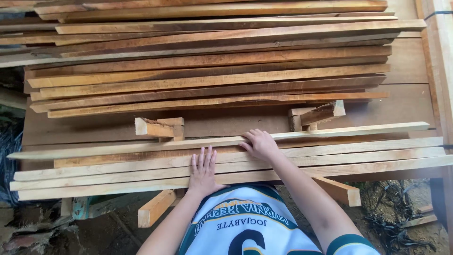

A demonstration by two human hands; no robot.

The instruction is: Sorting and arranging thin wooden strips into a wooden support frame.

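Note:
Several long pale wooden slats (pixel 118 175) lie side by side along the near edge of a wooden bench (pixel 406 108). My left hand (pixel 204 171) rests flat on these slats, fingers spread and pointing away from me. My right hand (pixel 259 143) curls its fingers over the farthest slat (pixel 358 128) of this near group, pressing on its top edge. A larger stack of reddish-brown slats (pixel 207 71) lies across the far half of the bench, beyond both hands.
Two short wooden blocks stand on the bench between the stacks, one at the left (pixel 159 128) and one at the right (pixel 315 115). Offcut beams (pixel 155 207) stick out under the bench. Dirt ground with debris (pixel 401 222) lies below.

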